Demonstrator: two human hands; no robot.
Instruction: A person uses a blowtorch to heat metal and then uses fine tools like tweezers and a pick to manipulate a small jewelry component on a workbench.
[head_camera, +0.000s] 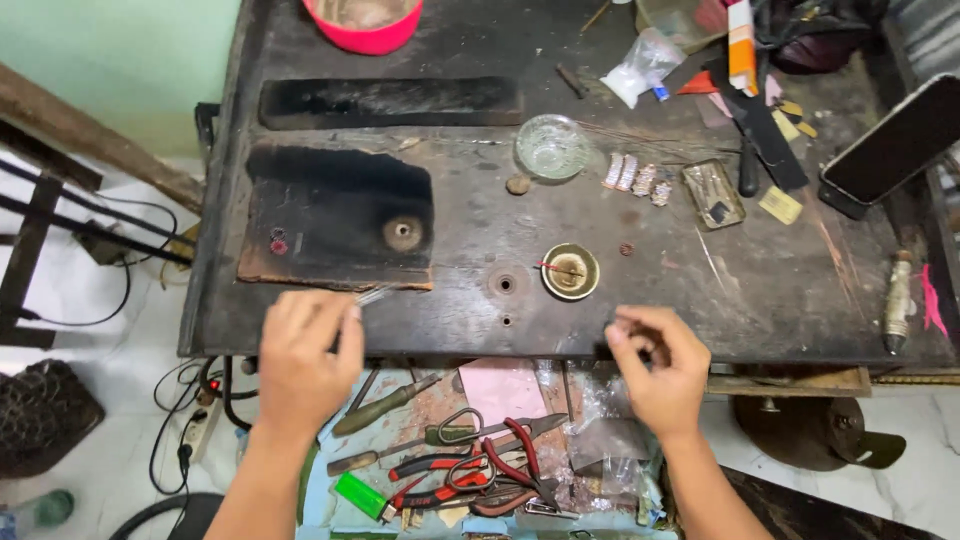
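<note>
My left hand (305, 355) hovers over the near edge of the dark workbench (700, 290), pinching thin metal tweezers (372, 295) whose tips point right. Over the bench's front edge, my right hand (655, 370) has its fingers curled together around something small; what it is cannot be told. Between the two hands, a little farther back, sits a small round brass dish (570, 271) with a red-tipped pin across it.
A glass bowl (551, 146), small metal pieces (636, 176), a little tin tray (713, 193), a pink bowl (364, 22) and a phone (890, 145) lie farther back. An open drawer below holds pliers (470, 475), scissors and a green lighter (360, 495). Cables hang at left.
</note>
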